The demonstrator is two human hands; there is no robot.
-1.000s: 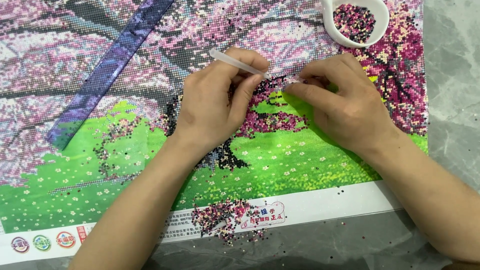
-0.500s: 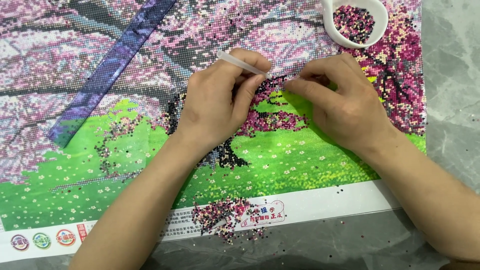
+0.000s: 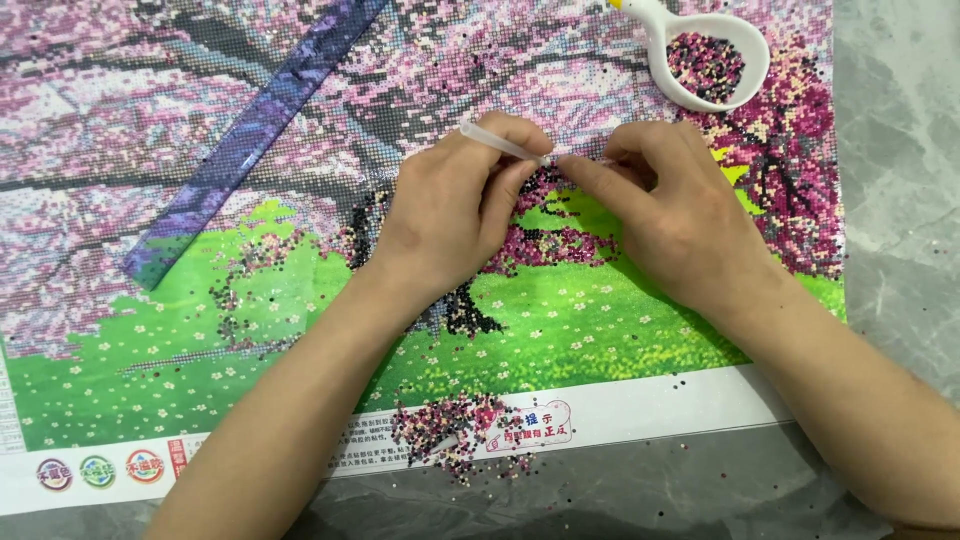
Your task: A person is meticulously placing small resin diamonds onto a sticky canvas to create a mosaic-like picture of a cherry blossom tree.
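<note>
Above the canvas's white label strip point(image 3: 640, 405), both hands, left point(image 3: 450, 215) and right point(image 3: 670, 215), pinch a white pen point(image 3: 500, 143)

- Along the near edge of your canvas runs a white printed margin strip point(image 3: 640, 405), long and narrow, carrying lines of small dark print.
- At its left end you have three small round badges point(image 3: 98, 470) in a row: purple, green and red-orange.
- Just right of them stands a small red upright label point(image 3: 177, 457).
- Near the middle sits a red-outlined, cloud-shaped label point(image 3: 535, 426), partly covered by loose beads.
</note>
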